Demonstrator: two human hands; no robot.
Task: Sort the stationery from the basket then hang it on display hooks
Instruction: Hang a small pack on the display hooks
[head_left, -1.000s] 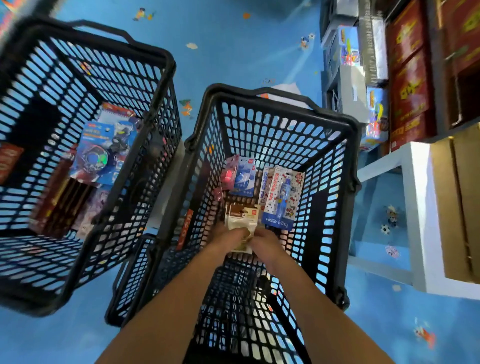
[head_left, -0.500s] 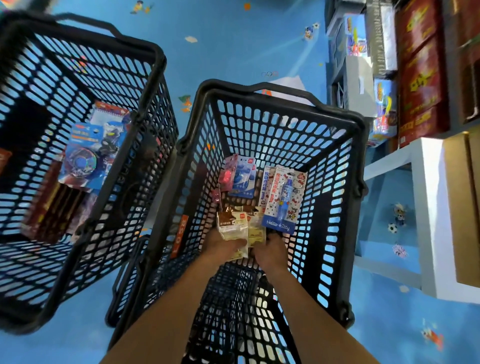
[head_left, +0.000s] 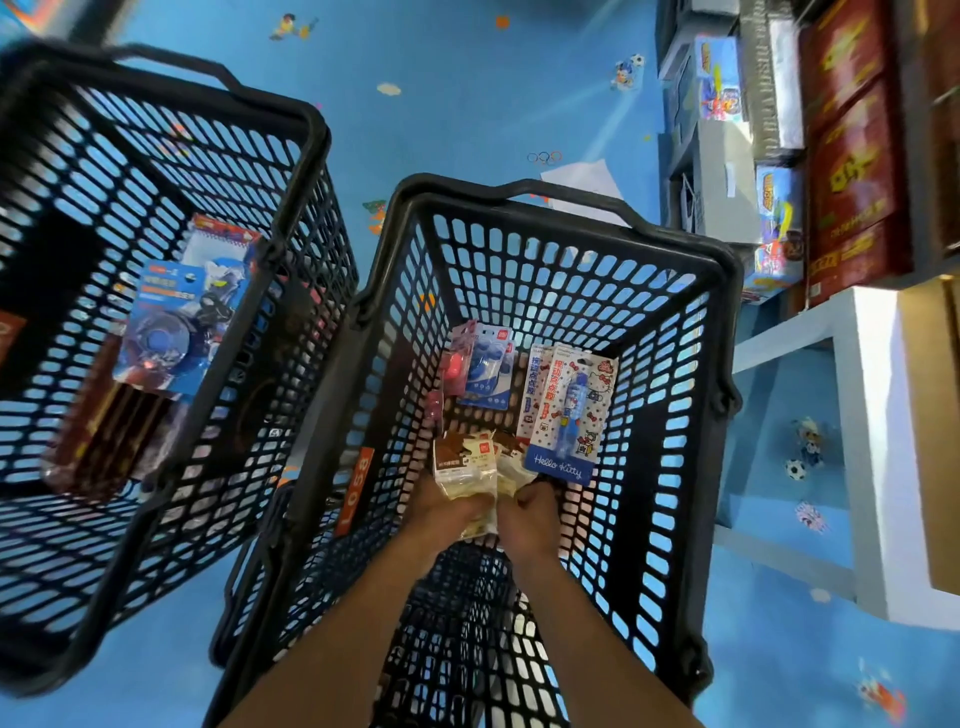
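Two black baskets stand on the blue floor (head_left: 467, 104). Left of the central basket (head_left: 519, 193), the other basket (head_left: 291, 111) holds a blue blister pack (head_left: 176, 322). Inside the central basket, the left hand (head_left: 447, 506) has its fingers clenched on a cream-and-brown packet (head_left: 460, 467), and the right hand (head_left: 530, 514) has its fingers grasping the neighbouring packet (head_left: 511, 462). At the central basket's far right lies a Hello Kitty pen pack (head_left: 569, 415).

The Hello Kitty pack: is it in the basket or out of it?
In. The Hello Kitty pack sits at the bottom of the basket on the right, beside other packs.
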